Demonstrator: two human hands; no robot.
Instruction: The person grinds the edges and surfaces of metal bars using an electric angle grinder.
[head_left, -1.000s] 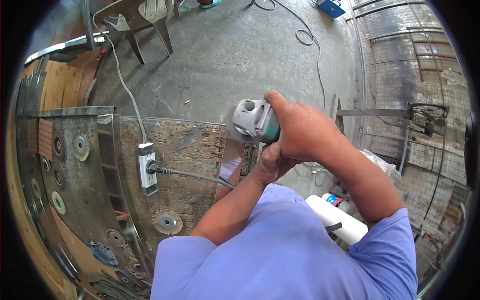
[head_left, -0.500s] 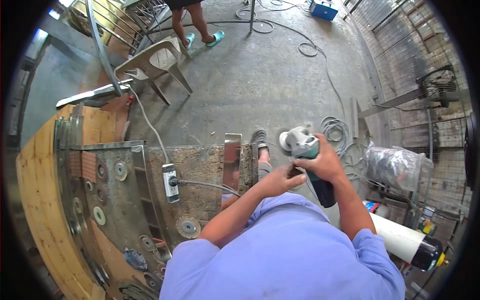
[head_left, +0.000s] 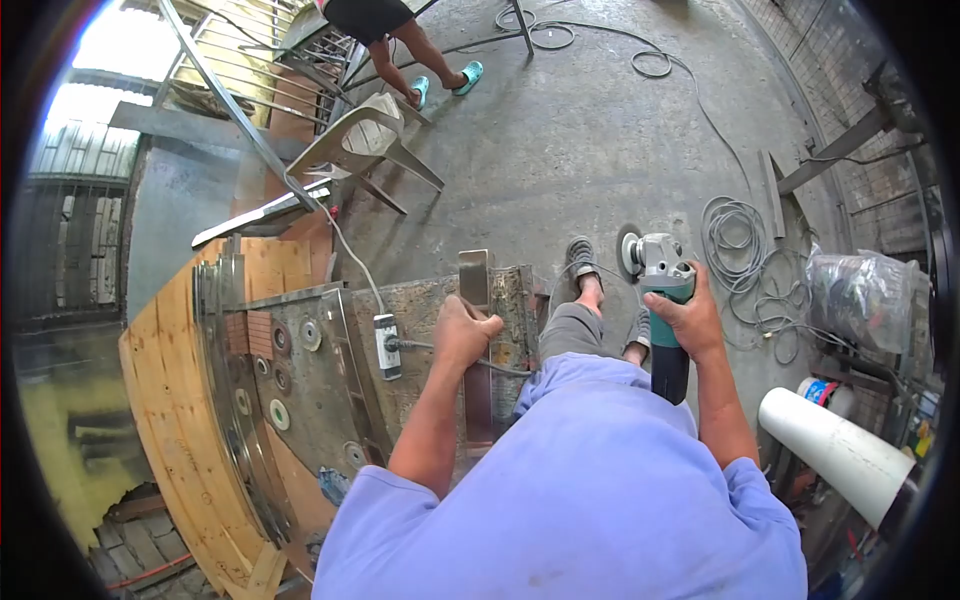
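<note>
My right hand [head_left: 698, 318] is wrapped around the body of a green and black angle grinder [head_left: 672, 288]. The grinder points away from me, its round disc [head_left: 630, 254] at the far left end. Over on the workbench [head_left: 412, 292], my left hand [head_left: 460, 338] grips a long, shiny rectangular metal bar [head_left: 478, 400] near its far end, fingers curled over it and thumb to the right. A white power strip [head_left: 387, 350] lies left of that hand, with a dark plug and a grey cable [head_left: 418, 346] passing under the hand or wrist.
Several grinding discs [head_left: 311, 335] lie on the bench's left side, beside wooden boards [head_left: 160, 400]. A plastic chair [head_left: 365, 140] and another person's legs [head_left: 412, 62] are ahead. Coiled cable [head_left: 733, 225], a plastic-wrapped bundle [head_left: 862, 300] and a white cylinder [head_left: 835, 450] are on the right.
My left hand has left the grinder and moved left onto the metal bar. My right hand keeps the grinder, now farther right in view. The view has turned left.
</note>
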